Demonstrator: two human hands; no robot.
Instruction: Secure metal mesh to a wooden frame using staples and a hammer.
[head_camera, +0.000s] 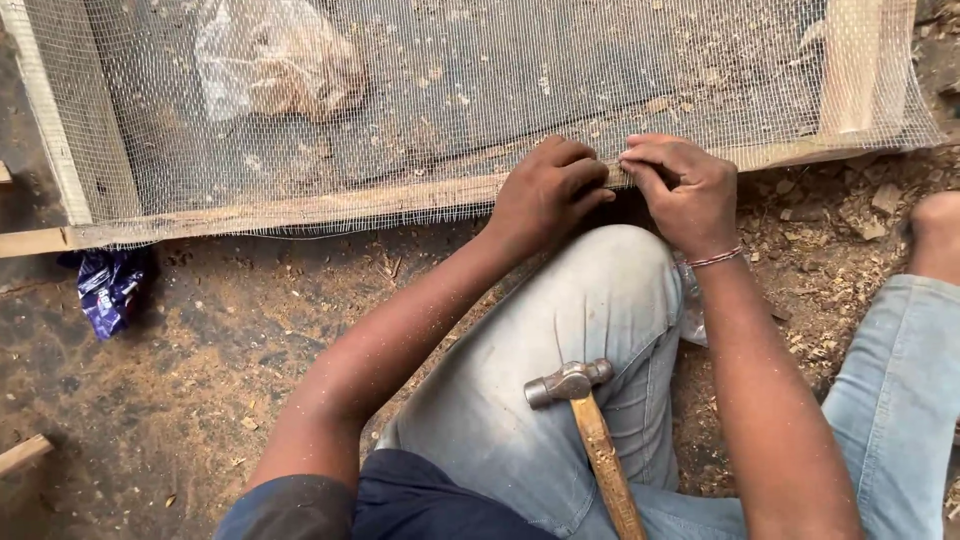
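Observation:
A wooden frame (300, 207) covered with fine wire mesh (500, 80) lies on the ground in front of me. My left hand (548, 192) and my right hand (684, 190) both pinch the mesh edge against the frame's near rail, fingers curled, hands almost touching. Whether a small nail sits between the fingers is hidden. A ball-peen hammer (590, 425) with a wooden handle rests across my left thigh, untouched by either hand. A thin bracelet circles my right wrist.
Sawdust and wood chips (830, 215) cover the dirt ground. A crumpled blue wrapper (107, 288) lies at the left. A clear plastic bag (270, 55) sits under the mesh. A wood offcut (22, 453) pokes in at the lower left.

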